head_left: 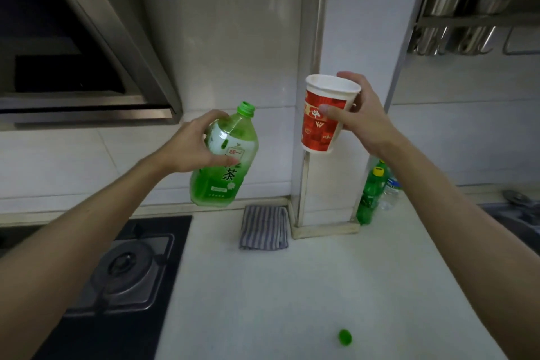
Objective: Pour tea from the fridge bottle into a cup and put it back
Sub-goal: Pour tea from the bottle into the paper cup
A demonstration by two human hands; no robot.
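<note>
My left hand (193, 145) grips a large green tea bottle (230, 178) around its upper body, holding it in the air above the counter. The bottle has no cap on and leans slightly right, its neck toward the cup. My right hand (361, 118) holds a red and white paper cup (320, 123) in the air to the right of the bottle, rim up and tilted a little. The bottle's green cap (345, 337) lies on the white counter (292, 286) near its front edge.
A gas hob (125, 269) sits at the lower left under a range hood (73, 47). A striped cloth (264, 227) lies against the wall. A small green bottle (370, 197) and a clear bottle (390, 193) stand beside the tiled pillar. A sink (517, 213) is at the right.
</note>
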